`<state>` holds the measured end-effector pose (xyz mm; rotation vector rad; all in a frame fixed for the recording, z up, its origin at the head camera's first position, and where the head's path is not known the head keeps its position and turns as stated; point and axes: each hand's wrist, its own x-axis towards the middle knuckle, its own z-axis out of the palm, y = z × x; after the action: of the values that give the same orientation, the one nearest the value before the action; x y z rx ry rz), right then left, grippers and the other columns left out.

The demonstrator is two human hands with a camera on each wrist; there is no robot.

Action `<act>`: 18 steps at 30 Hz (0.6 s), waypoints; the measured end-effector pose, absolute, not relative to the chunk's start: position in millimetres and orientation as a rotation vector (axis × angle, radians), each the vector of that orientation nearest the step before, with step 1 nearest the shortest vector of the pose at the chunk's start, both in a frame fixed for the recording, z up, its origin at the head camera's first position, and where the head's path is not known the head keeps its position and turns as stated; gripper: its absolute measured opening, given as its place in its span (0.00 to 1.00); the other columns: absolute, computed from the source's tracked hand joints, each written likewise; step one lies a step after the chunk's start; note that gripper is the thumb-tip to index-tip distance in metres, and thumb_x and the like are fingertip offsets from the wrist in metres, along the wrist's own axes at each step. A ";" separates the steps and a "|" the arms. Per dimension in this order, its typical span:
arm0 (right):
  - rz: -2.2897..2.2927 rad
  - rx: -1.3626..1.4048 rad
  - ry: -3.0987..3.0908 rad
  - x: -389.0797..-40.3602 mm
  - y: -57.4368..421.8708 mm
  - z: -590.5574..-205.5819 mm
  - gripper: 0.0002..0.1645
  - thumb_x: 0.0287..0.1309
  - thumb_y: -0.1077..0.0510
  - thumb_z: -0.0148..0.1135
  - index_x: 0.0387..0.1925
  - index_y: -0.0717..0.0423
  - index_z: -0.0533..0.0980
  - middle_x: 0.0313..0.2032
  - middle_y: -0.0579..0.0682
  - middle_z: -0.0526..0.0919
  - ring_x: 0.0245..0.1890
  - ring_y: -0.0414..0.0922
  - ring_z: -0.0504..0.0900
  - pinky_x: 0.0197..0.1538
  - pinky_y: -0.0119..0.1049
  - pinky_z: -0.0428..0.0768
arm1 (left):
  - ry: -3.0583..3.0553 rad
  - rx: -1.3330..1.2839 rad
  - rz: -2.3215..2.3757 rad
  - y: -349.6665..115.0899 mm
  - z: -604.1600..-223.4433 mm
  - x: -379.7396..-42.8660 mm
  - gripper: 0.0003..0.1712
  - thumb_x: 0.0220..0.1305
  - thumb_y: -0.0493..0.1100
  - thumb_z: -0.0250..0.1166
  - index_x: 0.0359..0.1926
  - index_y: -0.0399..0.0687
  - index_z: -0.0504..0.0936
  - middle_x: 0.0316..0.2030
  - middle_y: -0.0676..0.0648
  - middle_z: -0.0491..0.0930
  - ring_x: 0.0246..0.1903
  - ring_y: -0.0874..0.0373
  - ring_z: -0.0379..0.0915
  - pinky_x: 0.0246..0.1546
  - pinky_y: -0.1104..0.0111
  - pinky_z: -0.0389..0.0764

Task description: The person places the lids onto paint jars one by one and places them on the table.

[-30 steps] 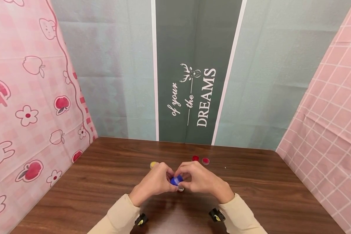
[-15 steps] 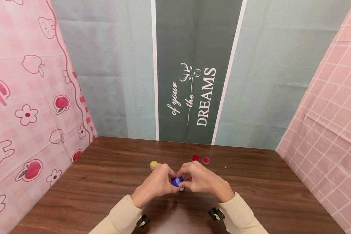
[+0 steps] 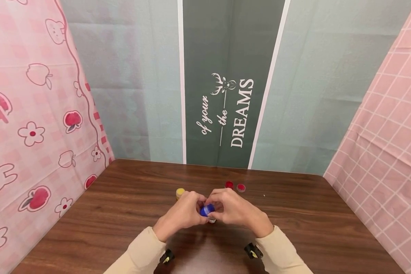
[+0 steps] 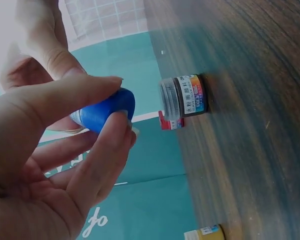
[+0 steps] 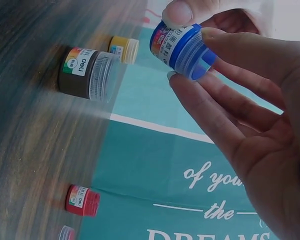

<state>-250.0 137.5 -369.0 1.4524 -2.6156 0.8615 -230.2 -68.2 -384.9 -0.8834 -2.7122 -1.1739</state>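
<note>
Evidently, your left hand pinched the body of the blue jar, your right hand its lid; held tilted above the table, it could have spilled had the lid loosened suddenly.

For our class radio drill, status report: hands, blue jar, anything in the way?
Left hand grips blue jar; right hand grips its ribbed lid. Jar off table. Dark jar nearby, nothing visibly blocking.

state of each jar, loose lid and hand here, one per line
blue jar, capped, held tilted
dark jar, capped, upright
yellow jar, capped, upright
red jar, uncapped, upright
loose lid, lying beside red jar
left hand, holding blue jar
right hand, also holding blue jar
</note>
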 end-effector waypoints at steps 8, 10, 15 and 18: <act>0.854 1.403 -2.616 -256.7 149.4 -364.8 0.16 0.60 0.64 0.72 0.50 0.60 0.82 0.45 0.53 0.88 0.43 0.46 0.89 0.48 0.35 0.87 | -2.747 -0.789 -1.087 -76.3 -387.8 -242.9 0.12 0.46 0.34 0.79 0.34 0.38 0.88 0.27 0.47 0.88 0.23 0.68 0.77 0.27 0.74 0.80; 0.832 1.385 -2.595 -259.0 153.3 -363.4 0.17 0.59 0.65 0.72 0.51 0.61 0.81 0.45 0.54 0.88 0.42 0.47 0.89 0.47 0.36 0.87 | -2.748 -0.735 -1.058 -77.3 -388.3 -248.4 0.13 0.44 0.35 0.80 0.34 0.38 0.87 0.27 0.47 0.88 0.24 0.66 0.78 0.28 0.72 0.81; 0.824 1.350 -2.584 -261.7 160.4 -362.3 0.17 0.60 0.64 0.71 0.51 0.61 0.81 0.44 0.51 0.88 0.41 0.46 0.89 0.48 0.40 0.87 | -2.797 -0.624 -1.012 -76.2 -391.8 -264.5 0.14 0.43 0.37 0.82 0.33 0.38 0.88 0.27 0.47 0.88 0.26 0.62 0.78 0.31 0.68 0.82; 0.838 1.325 -2.597 -261.3 163.3 -361.7 0.17 0.60 0.65 0.71 0.51 0.59 0.81 0.43 0.50 0.88 0.40 0.42 0.88 0.47 0.41 0.87 | -2.849 -0.574 -0.990 -73.5 -393.6 -273.2 0.15 0.43 0.38 0.83 0.32 0.38 0.88 0.28 0.46 0.87 0.27 0.59 0.78 0.32 0.65 0.83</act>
<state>-261.3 163.3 -361.7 1.3248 -2.5972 0.8378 -273.2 -73.5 -393.6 -0.5737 -2.8486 -0.9899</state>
